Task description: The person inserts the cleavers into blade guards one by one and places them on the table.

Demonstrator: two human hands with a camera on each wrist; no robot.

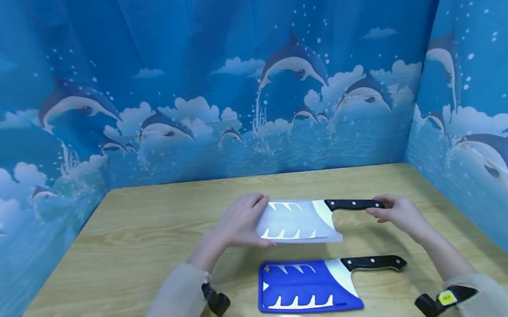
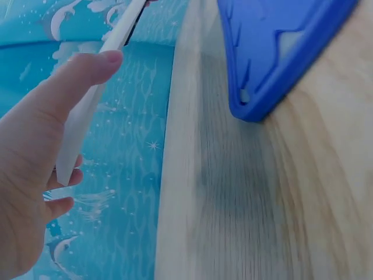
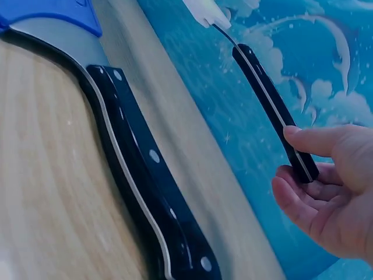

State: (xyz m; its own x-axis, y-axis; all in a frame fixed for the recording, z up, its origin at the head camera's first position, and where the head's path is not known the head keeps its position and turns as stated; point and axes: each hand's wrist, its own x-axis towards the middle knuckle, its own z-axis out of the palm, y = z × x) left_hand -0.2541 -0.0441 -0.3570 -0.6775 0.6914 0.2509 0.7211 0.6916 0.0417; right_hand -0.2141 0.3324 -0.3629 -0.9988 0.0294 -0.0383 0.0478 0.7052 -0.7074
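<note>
Above the table, both hands hold up a cleaver in a white sheath (image 1: 295,221). My left hand (image 1: 244,221) grips the sheath's far left end, thumb on the near side and fingers behind, as the left wrist view shows. With thumb and fingers, my right hand (image 1: 396,213) pinches the end of the black riveted handle (image 3: 268,102). Closer to me, a second cleaver in a blue sheath (image 1: 300,288) lies flat on the wooden table, its black handle (image 3: 145,169) pointing right. Cut-outs in both sheaths show strips of the blade.
The wooden table (image 1: 150,231) has walls of blue dolphin-print cloth (image 1: 208,80) at its back and sides. A black strap with a small camera sits on each wrist, the right one (image 1: 445,299) carrying a yellow label.
</note>
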